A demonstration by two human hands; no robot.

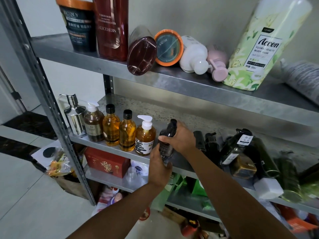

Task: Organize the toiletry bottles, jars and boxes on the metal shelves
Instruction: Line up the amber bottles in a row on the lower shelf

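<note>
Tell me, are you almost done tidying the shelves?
Not yet. Five bottles already stand in a neat row on the middle shelf. Both hands, left hand and right hand, hold a dark bottle. Dark bottles and top-shelf bottles lie jumbled.

Metal shelves (172, 83) carry bottles (127, 133), jars (168, 48), boxes (107, 163).

Your shelves (172, 83) are dull galvanised metal, mottled grey. Chrome pump dispenser (76, 118) at 9 o'clock is mirror-glossy. Amber bottles (119, 131) are clear glossy plastic; the dark bottle (167, 140) in your hands is too. Red box (107, 162) at 7 o'clock looks like printed card.
</note>
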